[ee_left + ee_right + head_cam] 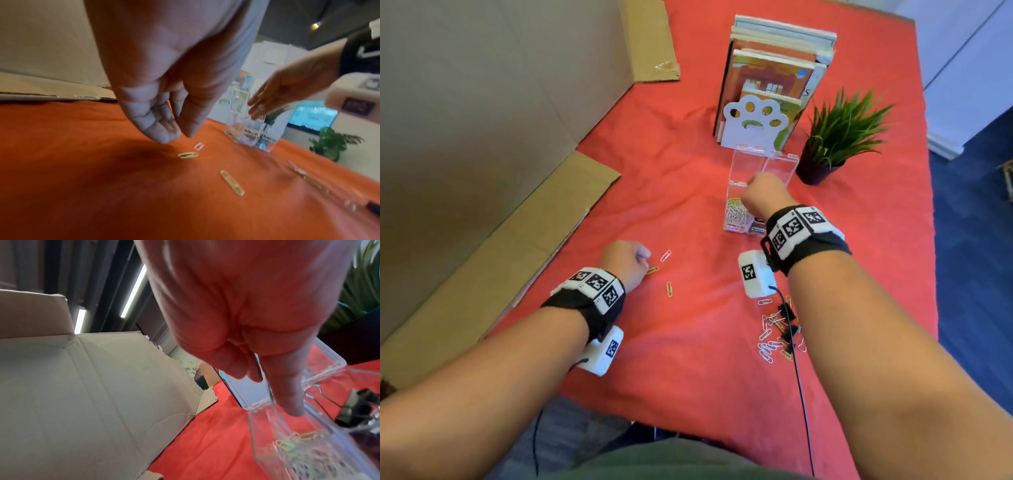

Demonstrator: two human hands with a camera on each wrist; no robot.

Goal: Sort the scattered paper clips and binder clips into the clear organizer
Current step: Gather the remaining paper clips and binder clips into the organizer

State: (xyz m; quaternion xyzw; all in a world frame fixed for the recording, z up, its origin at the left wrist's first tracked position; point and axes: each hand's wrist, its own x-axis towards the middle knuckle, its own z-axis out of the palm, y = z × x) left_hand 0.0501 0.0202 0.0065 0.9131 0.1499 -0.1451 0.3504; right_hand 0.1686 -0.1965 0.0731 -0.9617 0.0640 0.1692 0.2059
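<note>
Reaching down at about 8 o'clock, the left hand has its grip loose, fingers nearly straight, holding nothing, just above a green paper clip. Two more loose clips lie just beside it on the red surface. The right hand hovers over the clear organizer near the middle, its grip also open and empty. Paper clips fill the organizer's left part; binder clips sit in the right. At 5 o'clock, a pile of clips waits. A plant stands at 1 o'clock.
</note>
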